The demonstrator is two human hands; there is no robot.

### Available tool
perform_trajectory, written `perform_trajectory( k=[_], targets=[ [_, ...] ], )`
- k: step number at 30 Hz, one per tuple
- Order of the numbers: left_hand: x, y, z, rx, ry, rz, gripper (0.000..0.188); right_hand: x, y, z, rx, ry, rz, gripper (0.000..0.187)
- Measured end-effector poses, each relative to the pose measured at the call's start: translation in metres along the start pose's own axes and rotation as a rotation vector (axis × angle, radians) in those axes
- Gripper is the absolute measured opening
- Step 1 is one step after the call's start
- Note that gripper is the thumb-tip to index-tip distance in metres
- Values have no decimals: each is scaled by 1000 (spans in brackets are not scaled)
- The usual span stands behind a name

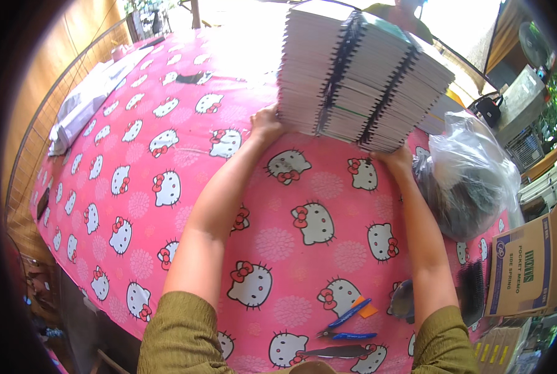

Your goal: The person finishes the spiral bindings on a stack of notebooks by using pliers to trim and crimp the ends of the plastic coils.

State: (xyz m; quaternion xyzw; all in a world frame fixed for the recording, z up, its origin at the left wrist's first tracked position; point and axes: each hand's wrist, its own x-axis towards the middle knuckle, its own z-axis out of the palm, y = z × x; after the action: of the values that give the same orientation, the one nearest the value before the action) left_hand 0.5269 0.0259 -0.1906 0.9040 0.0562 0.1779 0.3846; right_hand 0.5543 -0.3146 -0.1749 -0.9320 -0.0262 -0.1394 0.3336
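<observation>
A tall stack of spiral-bound notebooks (pixel 353 81) with black coil bindings stands at the far side of the table, its page edges facing me. My left hand (pixel 268 123) grips its lower left corner. At its lower right corner, my right hand (pixel 395 161) is closed around the edge. The fingertips of both hands are partly hidden by the stack. Both arms reach forward over the pink table cover (pixel 272 243) with its cat-face print. Close to me lie blue-handled cutters (pixel 347 330), an orange scrap (pixel 368 308) and a dark, flat, pointed piece (pixel 333 352).
A clear plastic bag (pixel 471 168) with dark contents sits right of my right forearm. Nearer are black comb-like coils (pixel 470 293) and a cardboard box (pixel 528 268). White material (pixel 88 106) lies along the left edge. Another person (pixel 409 14) is behind the stack.
</observation>
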Motion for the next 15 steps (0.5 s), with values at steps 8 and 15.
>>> perform_trajectory(
  k=[8,15],
  targets=[
    [31,-3,10,23,-54,-17,70,9,-13,13,-22,79,12,72],
    [55,-7,14,-119,-83,-15,67,25,-32,25,163,-32,298,72]
  ],
)
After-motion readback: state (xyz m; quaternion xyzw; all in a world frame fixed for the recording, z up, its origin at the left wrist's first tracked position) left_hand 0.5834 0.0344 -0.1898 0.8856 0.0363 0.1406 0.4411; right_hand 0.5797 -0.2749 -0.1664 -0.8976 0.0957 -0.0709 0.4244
